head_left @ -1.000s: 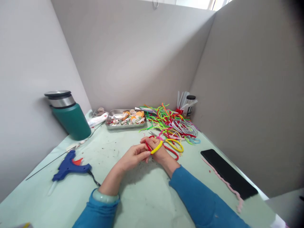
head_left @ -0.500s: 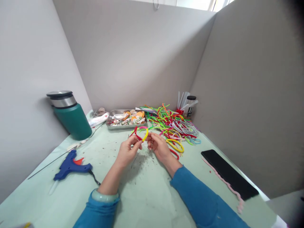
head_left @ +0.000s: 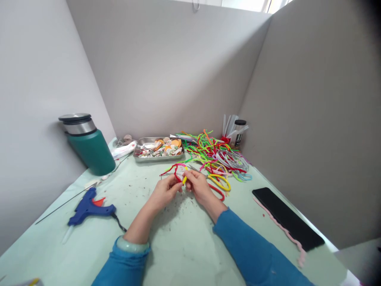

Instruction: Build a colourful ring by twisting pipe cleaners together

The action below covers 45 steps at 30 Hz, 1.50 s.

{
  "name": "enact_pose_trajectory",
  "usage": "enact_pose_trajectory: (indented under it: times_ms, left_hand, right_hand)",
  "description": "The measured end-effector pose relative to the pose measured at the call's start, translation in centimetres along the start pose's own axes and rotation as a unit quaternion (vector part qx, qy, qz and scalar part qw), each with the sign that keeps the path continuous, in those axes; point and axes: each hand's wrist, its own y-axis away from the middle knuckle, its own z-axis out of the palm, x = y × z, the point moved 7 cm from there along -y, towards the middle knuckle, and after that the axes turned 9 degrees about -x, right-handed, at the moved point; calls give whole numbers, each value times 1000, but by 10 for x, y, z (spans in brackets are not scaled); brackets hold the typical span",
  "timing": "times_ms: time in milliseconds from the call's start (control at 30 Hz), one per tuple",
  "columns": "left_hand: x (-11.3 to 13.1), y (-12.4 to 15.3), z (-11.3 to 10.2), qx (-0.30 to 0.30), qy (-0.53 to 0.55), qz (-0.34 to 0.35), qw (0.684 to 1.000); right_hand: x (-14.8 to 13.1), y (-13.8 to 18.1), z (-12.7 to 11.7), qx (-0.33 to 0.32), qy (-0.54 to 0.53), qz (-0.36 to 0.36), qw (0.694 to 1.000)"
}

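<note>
Between my hands is a bent loop of pipe cleaner [head_left: 176,170] with red, pink and yellow parts. My left hand [head_left: 164,191] pinches its lower red part between thumb and fingers. On the other side, my right hand [head_left: 197,185] closes its fingertips on the yellow part. A loose red end sticks out to the left above my left hand. Just beyond my right hand lie scissors [head_left: 220,182] with one yellow and one red handle, their blades partly hidden behind that hand.
A heap of coloured pipe cleaners [head_left: 205,149] lies at the back right, beside a metal tray [head_left: 159,159] of small flat pieces. At left stand a green bottle [head_left: 91,153] and a blue glue gun [head_left: 89,208]. A black phone [head_left: 285,218] rests at right.
The pipe cleaner loop has tilted and come lower. My right fingertips have moved in onto its yellow part, and my hands are closer together.
</note>
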Motion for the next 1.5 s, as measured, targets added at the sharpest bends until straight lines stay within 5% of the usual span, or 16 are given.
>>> enact_pose_trajectory:
  times_ms: [233,1133,1500]
  left_hand:
    - [1,-1,-7,46,123,-15,991]
    - [2,-1,-12,60,185,24,981]
    - [4,0,-9,31,182,29,982]
  right_hand:
    - [-5,4,13,-71,21,-8,997]
    - [-10,9,18,-37,70,-27,996]
    - [-2,10,24,-93,-75,25,993]
